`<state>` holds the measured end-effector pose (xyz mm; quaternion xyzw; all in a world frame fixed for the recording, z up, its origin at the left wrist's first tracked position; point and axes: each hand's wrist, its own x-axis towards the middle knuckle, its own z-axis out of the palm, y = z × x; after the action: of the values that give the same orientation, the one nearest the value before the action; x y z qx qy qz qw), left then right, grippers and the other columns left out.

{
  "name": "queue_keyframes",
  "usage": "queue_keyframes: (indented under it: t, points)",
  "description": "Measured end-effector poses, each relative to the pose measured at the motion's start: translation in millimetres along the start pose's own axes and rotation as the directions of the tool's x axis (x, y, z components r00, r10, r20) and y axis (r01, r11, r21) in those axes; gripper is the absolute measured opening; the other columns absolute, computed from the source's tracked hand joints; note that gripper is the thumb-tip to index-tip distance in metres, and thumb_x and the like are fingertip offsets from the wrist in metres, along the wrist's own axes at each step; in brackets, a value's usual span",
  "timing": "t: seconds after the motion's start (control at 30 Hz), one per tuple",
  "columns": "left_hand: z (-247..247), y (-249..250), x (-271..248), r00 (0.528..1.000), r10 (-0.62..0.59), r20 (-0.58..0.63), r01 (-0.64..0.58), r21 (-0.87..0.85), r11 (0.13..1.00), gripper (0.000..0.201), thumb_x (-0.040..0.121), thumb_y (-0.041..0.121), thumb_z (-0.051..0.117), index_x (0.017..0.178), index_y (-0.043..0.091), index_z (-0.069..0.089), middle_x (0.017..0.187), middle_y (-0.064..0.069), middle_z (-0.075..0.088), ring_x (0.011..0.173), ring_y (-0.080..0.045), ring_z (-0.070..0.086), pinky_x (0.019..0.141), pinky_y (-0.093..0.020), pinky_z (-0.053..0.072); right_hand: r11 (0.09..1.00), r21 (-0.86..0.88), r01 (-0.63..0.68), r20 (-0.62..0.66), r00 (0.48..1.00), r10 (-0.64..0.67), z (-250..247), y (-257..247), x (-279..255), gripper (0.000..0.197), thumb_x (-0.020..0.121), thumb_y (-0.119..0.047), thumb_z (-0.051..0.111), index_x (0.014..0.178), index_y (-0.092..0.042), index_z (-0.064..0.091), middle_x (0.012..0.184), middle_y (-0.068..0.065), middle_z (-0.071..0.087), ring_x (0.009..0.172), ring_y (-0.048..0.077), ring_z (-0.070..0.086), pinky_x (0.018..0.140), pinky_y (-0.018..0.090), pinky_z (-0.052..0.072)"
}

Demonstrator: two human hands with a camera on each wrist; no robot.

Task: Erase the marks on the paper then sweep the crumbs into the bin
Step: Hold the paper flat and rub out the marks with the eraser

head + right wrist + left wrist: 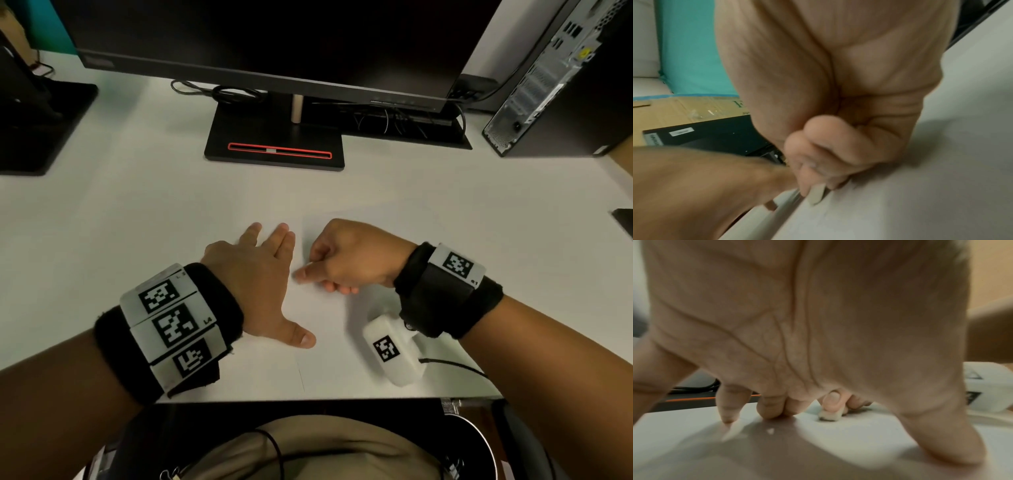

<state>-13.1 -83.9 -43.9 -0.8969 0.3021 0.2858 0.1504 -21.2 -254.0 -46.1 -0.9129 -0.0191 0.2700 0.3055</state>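
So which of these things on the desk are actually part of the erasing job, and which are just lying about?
In use:
- white sheet of paper, pressed flat by the left hand
- small white eraser, pinched in the right hand

Lying about:
- black monitor
- black and silver computer tower
- tangled black cables

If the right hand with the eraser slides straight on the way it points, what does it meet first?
Most likely the left hand, flat on the paper; the right hand pinches the eraser just beside it.

paper (329,329) on desk (137,212), before monitor (274,41)
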Motion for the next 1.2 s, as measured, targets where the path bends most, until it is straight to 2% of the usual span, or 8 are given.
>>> queue_keyframes:
  t: [0.13, 0.3, 0.47, 0.67, 0.83, 1.0, 1.13, 1.2]
  points:
    - [-1, 0, 0, 1.0, -0.001, 0.005, 0.001, -0.004, 1.0, 0.144, 0.059, 0.098, 0.045, 0.155, 0.015, -0.022, 0.162, 0.003, -0.028, 0.153, -0.027, -0.012, 0.107, -0.049, 0.038, 0.999, 0.007, -0.035, -0.078, 0.996, 0.035, -11, 5, 0, 0.038, 0.091, -0.038, 0.071, 0.063, -0.012, 0.068, 0.054, 0.001, 0.063, 0.045, 0.012, 0.053, 0.052, 0.023, 0.048]
    - [0, 0, 0, 1.0, 0.003, 0.006, -0.003, 0.007, 1.0, 0.143, 0.059, 0.099, 0.044, 0.155, 0.015, -0.022, 0.162, 0.004, -0.029, 0.153, -0.027, -0.012, 0.107, -0.048, 0.038, 1.0, -0.011, 0.023, -0.009, 1.0, -0.024, 3, 0, -1, 0.037, 0.092, -0.037, 0.07, 0.066, -0.011, 0.068, 0.054, -0.001, 0.064, 0.042, 0.009, 0.052, 0.051, 0.02, 0.047]
    - [-2, 1, 0, 1.0, 0.001, 0.016, -0.001, 0.007, 1.0, 0.144, 0.059, 0.098, 0.045, 0.154, 0.014, -0.024, 0.161, 0.003, -0.03, 0.153, -0.027, -0.012, 0.106, -0.048, 0.038, 0.998, -0.007, -0.062, -0.122, 0.991, 0.061, -21, 19, -5, 0.037, 0.089, -0.039, 0.072, 0.061, -0.015, 0.068, 0.055, -0.001, 0.065, 0.044, 0.011, 0.053, 0.051, 0.022, 0.046]
    - [-1, 1, -1, 1.0, 0.002, 0.012, -0.002, 0.004, 1.0, 0.145, 0.058, 0.099, 0.045, 0.154, 0.014, -0.024, 0.161, 0.003, -0.03, 0.153, -0.027, -0.012, 0.105, -0.048, 0.04, 0.999, -0.041, 0.008, 0.002, 1.0, -0.008, -3, 14, -12, 0.038, 0.091, -0.04, 0.07, 0.072, -0.007, 0.071, 0.062, 0.003, 0.068, 0.046, 0.01, 0.054, 0.05, 0.02, 0.047]
    - [-2, 1, -1, 1.0, -0.002, 0.016, 0.002, -0.011, 1.0, 0.144, 0.059, 0.098, 0.046, 0.154, 0.013, -0.023, 0.161, 0.003, -0.031, 0.153, -0.027, -0.013, 0.107, -0.049, 0.038, 0.995, -0.061, -0.074, -0.138, 0.988, 0.065, -27, 28, -11, 0.039, 0.089, -0.041, 0.073, 0.06, -0.016, 0.066, 0.049, -0.007, 0.062, 0.041, 0.007, 0.05, 0.054, 0.023, 0.045]
    - [-1, 2, 0, 1.0, 0.002, 0.013, -0.001, -0.014, 1.0, 0.145, 0.059, 0.098, 0.046, 0.154, 0.014, -0.024, 0.161, 0.003, -0.031, 0.152, -0.027, -0.013, 0.108, -0.049, 0.038, 0.999, -0.03, 0.022, 0.008, 1.0, -0.022, -7, 19, -13, 0.037, 0.091, -0.039, 0.071, 0.072, -0.007, 0.07, 0.059, -0.003, 0.066, 0.046, 0.01, 0.053, 0.049, 0.019, 0.044]
    - [-2, 1, -1, 1.0, 0.005, 0.02, -0.005, -0.023, 1.0, 0.145, 0.059, 0.098, 0.047, 0.154, 0.013, -0.023, 0.161, 0.003, -0.031, 0.152, -0.027, -0.014, 0.109, -0.05, 0.038, 0.996, -0.014, -0.091, -0.102, 0.991, 0.09, -31, 36, -11, 0.036, 0.088, -0.04, 0.074, 0.066, -0.012, 0.069, 0.056, -0.003, 0.064, 0.051, 0.015, 0.054, 0.053, 0.024, 0.047]
    - [-2, 1, -1, 1.0, 0.005, 0.02, -0.005, -0.021, 1.0, 0.145, 0.059, 0.098, 0.046, 0.154, 0.013, -0.024, 0.16, 0.003, -0.032, 0.152, -0.027, -0.014, 0.109, -0.051, 0.039, 0.997, -0.033, -0.072, -0.115, 0.991, 0.068, -33, 35, -11, 0.036, 0.088, -0.039, 0.074, 0.067, -0.01, 0.07, 0.057, -0.002, 0.065, 0.05, 0.014, 0.054, 0.052, 0.023, 0.046]
